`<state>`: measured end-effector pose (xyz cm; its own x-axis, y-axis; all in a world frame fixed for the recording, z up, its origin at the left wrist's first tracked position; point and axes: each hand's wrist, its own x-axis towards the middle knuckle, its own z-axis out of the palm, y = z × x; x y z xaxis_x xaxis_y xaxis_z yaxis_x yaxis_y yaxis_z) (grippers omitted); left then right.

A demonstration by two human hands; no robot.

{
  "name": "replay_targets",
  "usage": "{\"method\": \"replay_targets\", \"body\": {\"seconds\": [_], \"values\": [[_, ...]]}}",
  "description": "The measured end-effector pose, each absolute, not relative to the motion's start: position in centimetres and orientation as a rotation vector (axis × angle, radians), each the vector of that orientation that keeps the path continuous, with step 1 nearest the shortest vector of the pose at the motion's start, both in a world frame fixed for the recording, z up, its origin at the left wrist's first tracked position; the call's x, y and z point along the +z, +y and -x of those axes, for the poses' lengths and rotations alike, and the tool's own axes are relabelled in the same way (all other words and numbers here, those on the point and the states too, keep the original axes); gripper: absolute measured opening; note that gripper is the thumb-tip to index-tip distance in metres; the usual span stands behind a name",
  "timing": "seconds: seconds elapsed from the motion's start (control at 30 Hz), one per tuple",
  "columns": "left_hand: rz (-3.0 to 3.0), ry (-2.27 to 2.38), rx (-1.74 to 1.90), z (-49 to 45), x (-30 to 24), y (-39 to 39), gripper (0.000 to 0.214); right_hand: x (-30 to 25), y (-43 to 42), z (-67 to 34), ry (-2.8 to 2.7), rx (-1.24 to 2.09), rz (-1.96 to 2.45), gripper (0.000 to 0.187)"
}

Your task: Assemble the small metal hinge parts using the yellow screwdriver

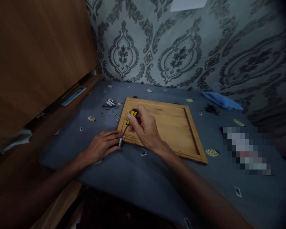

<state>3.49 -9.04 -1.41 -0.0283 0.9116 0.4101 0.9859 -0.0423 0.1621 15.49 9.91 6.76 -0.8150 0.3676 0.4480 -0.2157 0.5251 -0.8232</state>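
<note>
Right hand (145,125) closed around the yellow-and-black handle of a screwdriver (129,119), shaft angled down toward the left hand. Left hand (103,146) palm down, fingers stretched out, fingertips and thumb at a small metal hinge (120,142); can't tell if it's pinched or just steadied. Hands apart but close, left one lower. Screwdriver tip is down at the hinge; exact contact too small to read. Hinge sits at the near left corner of a wooden panel (171,127), which lies flat with its raised frame up, under and beyond the right hand, running off to its right. Beyond the left hand, just off the panel's left edge: loose screws (112,111), then a small pile of metal hardware (111,103). Well right of the right hand: black item (212,109), blue cloth (221,100) behind it. All on a dark blue patterned cover (143,178).
</note>
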Motion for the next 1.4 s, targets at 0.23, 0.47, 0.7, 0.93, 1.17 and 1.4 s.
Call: {"method": "replay_targets", "body": {"seconds": [0.23, 0.47, 0.7, 0.93, 1.17, 1.4], "values": [[2.05, -2.007, -0.609, -3.5, -1.2, -8.9, 0.033, 7.2, 10.0, -15.8, -2.222, 1.342, 0.082, 0.019], [2.065, -2.01, -0.646, -3.4, -1.4, -9.0, 0.032, 7.5, 10.6, -15.7, -2.212, 1.596, 0.018, 0.03], [2.067, -2.024, -0.643, -3.4, -1.3, -9.0, 0.031, 7.2, 10.2, -15.4, -2.062, 1.72, 0.098, 0.038], [2.071, -2.009, -0.662, -3.4, -1.3, -9.0, 0.032, 7.8, 11.2, -15.6, -2.141, 1.843, -0.027, 0.034], [2.071, -2.027, -0.67, -3.4, -1.5, -9.0, 0.032, 7.4, 10.5, -15.4, -2.096, 1.828, 0.038, 0.036], [2.07, -2.021, -0.662, -3.3, -1.5, -9.1, 0.032, 7.8, 10.7, -15.7, -2.165, 1.796, -0.059, 0.027]]}}
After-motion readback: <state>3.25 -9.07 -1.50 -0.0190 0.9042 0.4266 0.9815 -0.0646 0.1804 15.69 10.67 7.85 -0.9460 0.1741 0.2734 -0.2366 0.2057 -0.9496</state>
